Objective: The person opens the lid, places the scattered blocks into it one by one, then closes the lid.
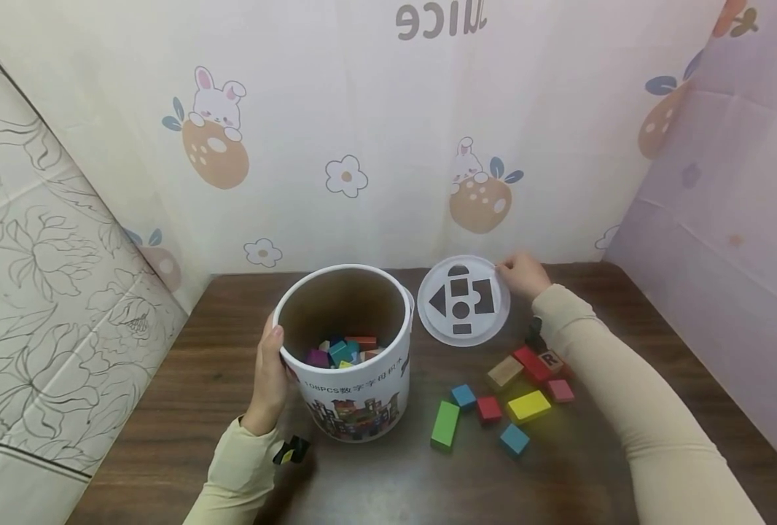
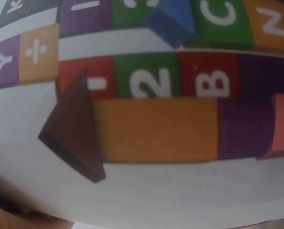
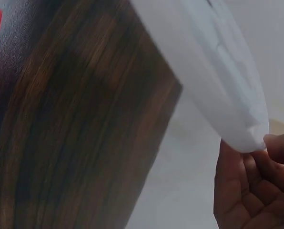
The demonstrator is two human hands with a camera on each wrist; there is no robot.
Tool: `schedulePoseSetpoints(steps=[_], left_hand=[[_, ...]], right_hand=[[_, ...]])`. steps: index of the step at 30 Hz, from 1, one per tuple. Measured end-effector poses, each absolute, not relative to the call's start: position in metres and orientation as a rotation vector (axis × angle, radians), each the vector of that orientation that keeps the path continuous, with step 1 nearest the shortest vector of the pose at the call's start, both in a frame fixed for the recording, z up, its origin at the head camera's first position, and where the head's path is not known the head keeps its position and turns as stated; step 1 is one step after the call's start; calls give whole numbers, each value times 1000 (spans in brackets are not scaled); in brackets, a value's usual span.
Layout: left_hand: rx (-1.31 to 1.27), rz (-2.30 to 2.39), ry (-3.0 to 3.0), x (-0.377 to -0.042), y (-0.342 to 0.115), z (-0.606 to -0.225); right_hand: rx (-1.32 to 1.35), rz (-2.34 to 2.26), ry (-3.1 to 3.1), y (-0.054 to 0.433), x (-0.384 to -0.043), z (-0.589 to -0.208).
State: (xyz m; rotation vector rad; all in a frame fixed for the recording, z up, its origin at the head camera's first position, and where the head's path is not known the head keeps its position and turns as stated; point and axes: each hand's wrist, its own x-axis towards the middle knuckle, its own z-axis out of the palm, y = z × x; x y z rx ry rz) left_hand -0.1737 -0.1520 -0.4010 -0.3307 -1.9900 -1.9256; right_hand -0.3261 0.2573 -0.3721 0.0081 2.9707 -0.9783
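A white bucket (image 1: 356,397) printed with pictures of blocks stands left of centre, with several coloured blocks (image 1: 342,354) inside. My left hand (image 1: 270,375) rests against the bucket's left side, fingertips right at the rim; its far fingers are hidden. The left wrist view is filled by the bucket's printed wall (image 2: 156,131). At the back, my right hand (image 1: 525,275) pinches the edge of a round white lid (image 1: 437,324) with shaped cutouts. In the right wrist view, thumb and fingers hold the rim of the tilted lid (image 3: 218,81).
Loose blocks lie right of the bucket: a green one (image 1: 444,425), a yellow one (image 1: 529,407), a blue one (image 1: 514,440) and several others near the right forearm. Printed curtains (image 1: 362,131) hang behind the brown table (image 1: 185,386).
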Motion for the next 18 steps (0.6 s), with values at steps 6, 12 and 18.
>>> schedulePoseSetpoints(steps=[6, 12, 18], left_hand=[[-331, -1921, -1982, -173, -153, -400], [-325, -1935, -1976, -174, -152, -400], [-331, -1931, -1990, -173, -152, -401]], right_hand=[[41, -897, 2962, 261, -336, -384], [43, -869, 2830, 266, -346, -397], [110, -829, 2743, 265, -347, -408]])
